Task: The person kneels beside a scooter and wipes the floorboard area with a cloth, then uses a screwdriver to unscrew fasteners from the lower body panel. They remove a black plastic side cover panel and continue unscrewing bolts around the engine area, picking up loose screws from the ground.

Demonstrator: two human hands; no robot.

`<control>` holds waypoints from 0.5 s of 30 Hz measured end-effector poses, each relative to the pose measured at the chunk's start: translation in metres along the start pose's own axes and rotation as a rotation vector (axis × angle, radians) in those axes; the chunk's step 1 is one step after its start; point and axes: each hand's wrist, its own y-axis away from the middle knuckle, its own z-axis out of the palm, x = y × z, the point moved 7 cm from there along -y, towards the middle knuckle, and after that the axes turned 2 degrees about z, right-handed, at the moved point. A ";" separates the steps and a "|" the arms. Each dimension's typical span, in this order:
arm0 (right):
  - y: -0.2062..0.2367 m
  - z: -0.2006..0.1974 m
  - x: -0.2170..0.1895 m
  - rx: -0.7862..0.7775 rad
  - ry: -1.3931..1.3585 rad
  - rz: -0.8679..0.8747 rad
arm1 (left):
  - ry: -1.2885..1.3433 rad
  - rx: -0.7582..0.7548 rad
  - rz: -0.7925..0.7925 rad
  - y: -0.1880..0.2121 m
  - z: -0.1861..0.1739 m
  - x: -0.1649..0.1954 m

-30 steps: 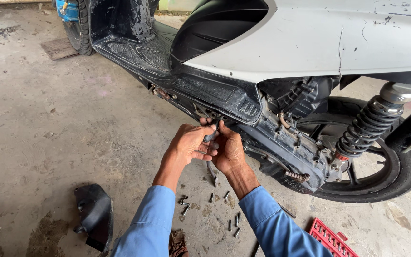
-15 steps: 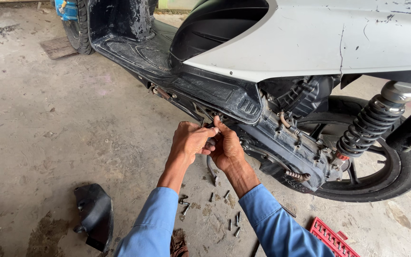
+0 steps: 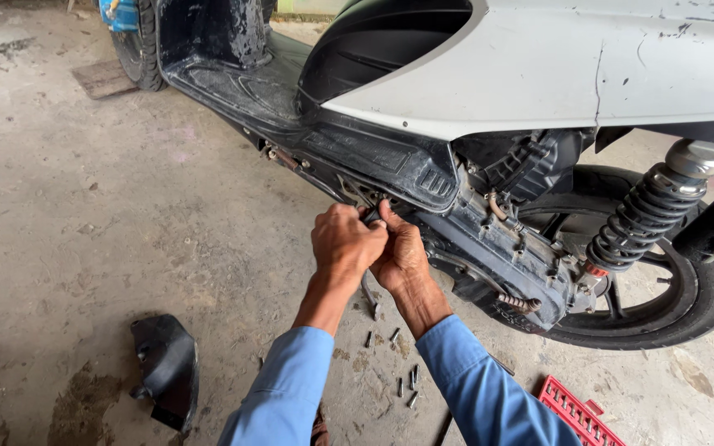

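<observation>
both hands meet at the underside of a white and black scooter, just below the edge of its black floorboard panel. the left hand is curled shut, fingers pressed together around a small dark part that pokes out at its 1 o'clock; the right hand is pressed against it from the 3 o'clock side, thumb up on the same part, fingers folded. only a short stub of that part shows, and its long axis seems to tilt up toward the floorboard, though most of it is hidden. the scooter's long axis runs from the front wheel at 11 o'clock to the rear wheel at 4 o'clock, with a black coil shock absorber leaning over the rear wheel. on the concrete floor, several loose bolts lie scattered at 6 o'clock from the hands, between the blue sleeves. a detached black plastic cover lies at 8 o'clock, well apart. a flat red ribbed plastic tray sits at 5 o'clock by the lower edge.
</observation>
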 end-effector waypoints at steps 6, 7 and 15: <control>-0.007 -0.006 0.000 -0.110 0.063 -0.084 | -0.028 -0.026 0.123 0.003 -0.001 0.007; -0.008 -0.008 -0.004 -0.088 0.108 -0.126 | 0.002 -0.043 0.116 0.002 -0.001 0.006; -0.001 -0.010 -0.036 0.122 0.368 -0.416 | 0.056 -0.108 0.083 -0.006 0.001 -0.005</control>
